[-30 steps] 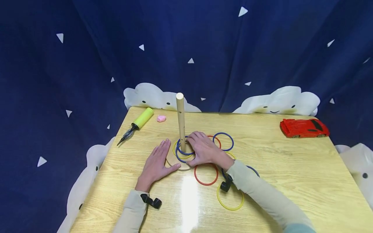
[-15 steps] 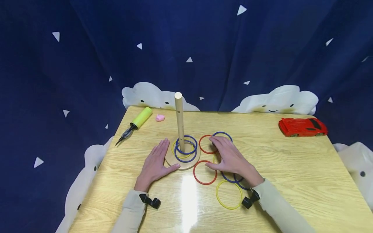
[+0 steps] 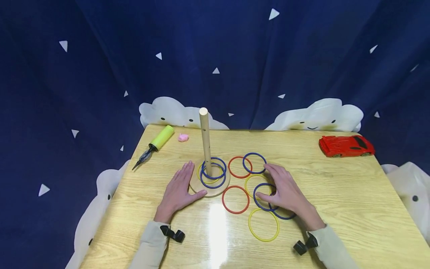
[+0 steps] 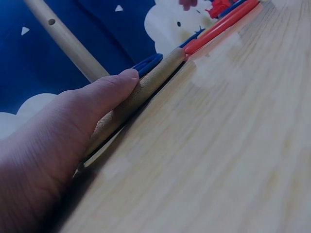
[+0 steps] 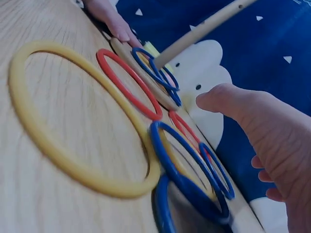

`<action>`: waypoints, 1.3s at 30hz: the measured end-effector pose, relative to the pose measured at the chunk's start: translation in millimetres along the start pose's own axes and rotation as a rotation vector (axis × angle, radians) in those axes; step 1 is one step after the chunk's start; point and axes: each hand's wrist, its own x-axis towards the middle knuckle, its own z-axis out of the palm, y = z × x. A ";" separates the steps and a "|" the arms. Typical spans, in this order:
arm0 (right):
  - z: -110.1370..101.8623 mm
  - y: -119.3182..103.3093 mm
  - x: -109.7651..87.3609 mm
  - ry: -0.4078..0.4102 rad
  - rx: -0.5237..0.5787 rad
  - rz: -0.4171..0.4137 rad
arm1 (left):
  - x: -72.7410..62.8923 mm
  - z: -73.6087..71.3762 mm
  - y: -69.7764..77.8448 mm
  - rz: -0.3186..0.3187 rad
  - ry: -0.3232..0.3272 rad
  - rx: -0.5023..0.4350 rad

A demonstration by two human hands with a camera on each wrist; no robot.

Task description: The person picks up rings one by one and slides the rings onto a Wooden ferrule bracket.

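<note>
My left hand [image 3: 178, 190] lies with straight fingers along the left side of a round wooden base [image 3: 196, 186]. In the left wrist view its thumb [image 4: 114, 90] touches the base's edge. From the base rises a wooden peg [image 3: 205, 142], with two blue rings and a yellow one lying around its foot. My right hand [image 3: 287, 192] is held over loose rings to the right, fingers and thumb apart, nothing between them. Beneath or beside it are overlapping blue rings [image 3: 254, 198], a yellow ring [image 5: 80, 177] and red rings [image 3: 223, 201].
Toward the back left lie a yellow-green hand pump [image 3: 162, 137] with a black nozzle and a small pink object [image 3: 183, 138]. A red toy car [image 3: 346, 146] stands at the back right. Behind the wooden table [image 3: 336, 194] hangs a dark blue curtain [image 3: 235, 45].
My right hand has drawn away from the peg to the right, over the loose rings, leaving the rings around the peg in full view. The left hand has stayed at the base.
</note>
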 end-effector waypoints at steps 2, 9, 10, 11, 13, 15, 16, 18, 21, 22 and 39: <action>-1.3 3.7 -7.6 0.008 -0.003 0.014 | -0.5 0.3 0.2 -0.005 -0.003 -0.003; -0.6 10.7 -41.0 0.007 0.028 0.113 | -0.5 1.4 -1.0 -0.003 -0.002 -0.005; 0.2 11.1 -45.3 0.007 0.031 0.123 | -0.2 1.2 -1.1 0.001 0.001 -0.003; 1.2 11.3 -49.2 0.004 0.033 0.133 | 0.0 1.0 -1.2 0.002 0.003 -0.002; 3.5 11.8 -54.9 0.001 0.037 0.144 | 0.3 0.7 -1.5 0.004 0.008 0.002; 5.7 12.1 -58.0 -0.003 0.037 0.151 | 0.4 0.7 -1.9 0.000 0.010 0.005; 6.7 12.1 -58.9 -0.006 0.037 0.153 | 0.3 0.7 -2.0 -0.002 0.008 0.010; 8.4 12.4 -59.8 -0.011 0.030 0.152 | 0.0 0.7 -2.0 -0.004 0.006 0.012; 10.0 12.3 -59.7 -0.015 0.008 0.136 | -0.2 0.6 -1.2 -0.004 0.002 0.011; 10.2 12.0 -59.6 -0.018 0.002 0.131 | -0.3 0.3 -0.7 -0.005 -0.001 0.010; 12.6 12.1 -57.5 -0.003 0.005 0.118 | -0.2 -0.1 1.4 -0.015 0.010 0.034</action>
